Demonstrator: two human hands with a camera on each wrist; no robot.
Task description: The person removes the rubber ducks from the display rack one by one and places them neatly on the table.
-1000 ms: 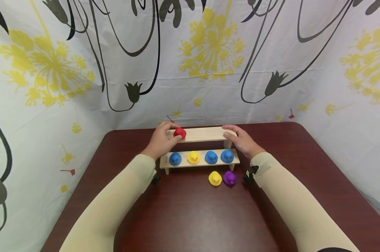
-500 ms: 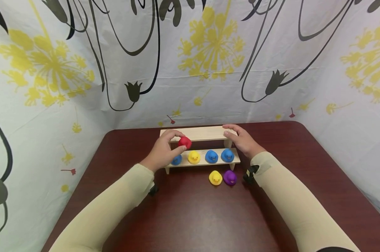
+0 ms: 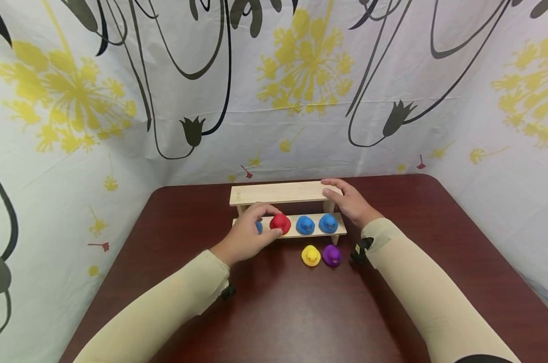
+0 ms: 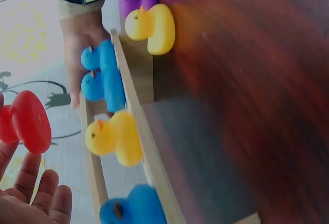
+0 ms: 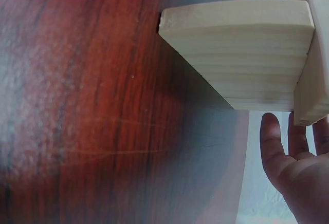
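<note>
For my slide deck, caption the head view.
Left hand holding a red duck near the lower shelf, right hand gripping the upper shelf.

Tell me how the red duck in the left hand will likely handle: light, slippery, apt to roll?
The red duck looks smooth and rounded, so it may slip if pinched loosely. It is small beside the left hand holding it, so probably light. Its broad, flat base suggests it would slide rather than roll if pushed while upright.

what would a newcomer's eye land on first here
Probably the red toy, held in the left hand at the lower shelf. Next, perhaps the big yellow flowers on the backdrop behind the table. Then the yellow duck and purple duck on the table before that shelf.
</note>
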